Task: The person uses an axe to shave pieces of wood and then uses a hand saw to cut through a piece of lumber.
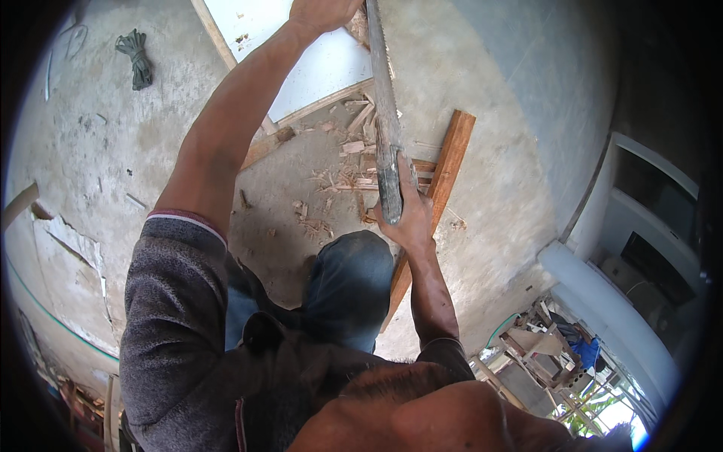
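Observation:
My right hand (405, 205) is closed around the grey, weathered handle of a long saw (380, 90) with a toothed edge, which points away from me. My left hand (324, 13) reaches to the top edge of the picture beside the saw's far end; its fingers are cut off, so what it holds is unclear. Under it lies a white board (301, 71) edged with wooden strips. A reddish wooden plank (452, 151) lies right of the saw, and wood chips (324, 222) are scattered below it.
A coiled grey cord (137, 60) lies on the concrete floor (113, 151) at upper left. Broken white sheet (71, 248) and a green line sit at left. A pale wall, a window (655, 184) and piled scrap (542, 346) are at right. My bent knee (350, 264) is below the saw.

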A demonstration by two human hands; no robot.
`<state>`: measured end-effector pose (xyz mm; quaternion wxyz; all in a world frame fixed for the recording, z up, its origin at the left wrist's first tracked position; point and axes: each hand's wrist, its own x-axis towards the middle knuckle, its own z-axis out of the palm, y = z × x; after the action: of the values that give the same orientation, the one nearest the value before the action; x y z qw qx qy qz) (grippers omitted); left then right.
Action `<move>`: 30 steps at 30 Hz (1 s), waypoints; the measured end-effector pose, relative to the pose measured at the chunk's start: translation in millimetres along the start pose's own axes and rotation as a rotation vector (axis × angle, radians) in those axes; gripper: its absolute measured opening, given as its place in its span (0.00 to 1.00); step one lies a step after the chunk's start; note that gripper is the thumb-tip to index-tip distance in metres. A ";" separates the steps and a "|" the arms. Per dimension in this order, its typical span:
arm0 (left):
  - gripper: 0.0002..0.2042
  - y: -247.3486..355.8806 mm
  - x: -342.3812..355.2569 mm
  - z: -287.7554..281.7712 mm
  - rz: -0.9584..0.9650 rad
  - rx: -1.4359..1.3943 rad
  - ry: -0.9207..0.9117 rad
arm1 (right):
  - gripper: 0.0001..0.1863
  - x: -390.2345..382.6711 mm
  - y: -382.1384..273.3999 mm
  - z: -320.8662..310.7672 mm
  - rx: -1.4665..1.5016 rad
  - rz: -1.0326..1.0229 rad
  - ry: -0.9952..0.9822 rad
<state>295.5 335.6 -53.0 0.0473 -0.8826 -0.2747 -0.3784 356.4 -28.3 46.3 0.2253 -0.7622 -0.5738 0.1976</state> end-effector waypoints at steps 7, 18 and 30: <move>0.09 -4.2 -2.6 -1.2 -0.020 -0.012 -0.023 | 0.45 0.0 5.0 5.6 0.012 -0.030 0.037; 0.09 -0.5 -2.2 4.7 0.000 -0.001 0.022 | 0.52 14.9 -10.2 3.6 0.013 0.061 -0.061; 0.08 2.8 -3.2 -1.2 0.101 -0.045 0.121 | 0.52 20.6 -10.5 7.3 -0.012 0.071 -0.089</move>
<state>294.4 331.5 -54.0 0.0630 -0.8718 -0.2181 -0.4341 349.4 -5.0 45.4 0.1879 -0.7740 -0.5569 0.2355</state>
